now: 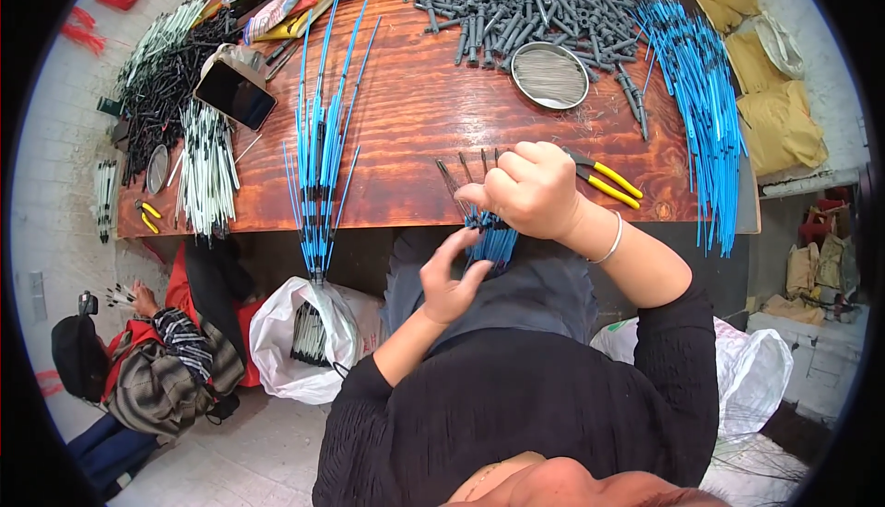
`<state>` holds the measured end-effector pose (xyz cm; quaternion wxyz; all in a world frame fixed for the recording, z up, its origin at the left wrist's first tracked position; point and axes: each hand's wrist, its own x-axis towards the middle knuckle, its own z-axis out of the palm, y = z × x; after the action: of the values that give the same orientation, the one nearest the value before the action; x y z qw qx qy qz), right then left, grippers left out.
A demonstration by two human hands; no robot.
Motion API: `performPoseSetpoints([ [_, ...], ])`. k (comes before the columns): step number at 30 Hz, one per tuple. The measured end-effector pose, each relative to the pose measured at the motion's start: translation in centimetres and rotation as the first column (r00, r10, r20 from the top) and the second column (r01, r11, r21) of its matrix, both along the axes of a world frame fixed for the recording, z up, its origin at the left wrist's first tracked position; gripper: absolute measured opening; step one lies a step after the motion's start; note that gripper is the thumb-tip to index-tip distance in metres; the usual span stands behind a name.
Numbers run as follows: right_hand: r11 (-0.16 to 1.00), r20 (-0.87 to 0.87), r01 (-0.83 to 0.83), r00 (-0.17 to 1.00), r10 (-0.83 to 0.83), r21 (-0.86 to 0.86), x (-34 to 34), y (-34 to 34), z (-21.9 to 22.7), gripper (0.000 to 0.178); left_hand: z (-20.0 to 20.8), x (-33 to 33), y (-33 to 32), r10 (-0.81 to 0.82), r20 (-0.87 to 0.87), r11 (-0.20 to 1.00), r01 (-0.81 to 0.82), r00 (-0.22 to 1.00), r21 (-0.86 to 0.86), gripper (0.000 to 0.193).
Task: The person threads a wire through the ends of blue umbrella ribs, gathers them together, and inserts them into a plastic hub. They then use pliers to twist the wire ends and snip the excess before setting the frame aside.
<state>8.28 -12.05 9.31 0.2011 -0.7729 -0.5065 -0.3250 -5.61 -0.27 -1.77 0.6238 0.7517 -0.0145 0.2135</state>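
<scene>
A small bundle of thin blue rods [493,247] with black fittings stands over my lap at the table's front edge. Several thin dark tips [466,168] stick up from its far end. My right hand [527,192] is closed in a fist just above the bundle, thumb toward the left; what it grips, if anything, is hidden. On the bundle's left side, my left hand [448,284] has its thumb and fingers apart, with the fingertips close to the rods. Whether they touch cannot be made out. Yellow-handled pliers [610,184] lie right of my right hand.
Blue rods lie in a long cluster [323,138] at left and a pile [696,111] at right. Grey plastic parts [516,0] heap at the back beside a round dish [550,76] of thin pins. A phone [235,92] leans at left. Another person [166,359] sits at lower left.
</scene>
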Motion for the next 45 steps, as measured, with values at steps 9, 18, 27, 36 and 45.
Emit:
performPoseSetpoints([
  [9,0.991,0.107,-0.132,0.986,0.129,0.018,0.1,1.0,0.7,0.034,-0.1,8.9,1.5,-0.55,-0.223,0.828,0.561,0.805,-0.016,0.04],
  [18,0.938,0.196,-0.346,0.922,0.333,0.033,-2.3,0.0,0.2,0.036,-3.2,8.7,1.5,-0.653,0.042,0.756,0.649,0.756,0.083,0.029],
  [27,0.954,-0.016,-0.256,0.965,0.262,0.159,-1.6,-0.3,-0.5,0.032,-0.5,8.3,3.1,-0.69,-0.038,0.684,0.669,0.722,0.291,0.024],
  [36,0.93,-0.41,-0.334,0.878,0.248,-0.153,5.6,-0.2,-9.0,0.02,-0.8,9.4,3.2,-0.752,-0.092,0.615,0.745,0.653,0.258,0.029],
  [45,0.895,-0.28,-0.227,0.952,0.122,-0.384,4.2,-1.6,-9.8,0.035,-0.6,9.2,3.2,-0.714,-0.059,0.656,0.696,0.698,0.293,0.028],
])
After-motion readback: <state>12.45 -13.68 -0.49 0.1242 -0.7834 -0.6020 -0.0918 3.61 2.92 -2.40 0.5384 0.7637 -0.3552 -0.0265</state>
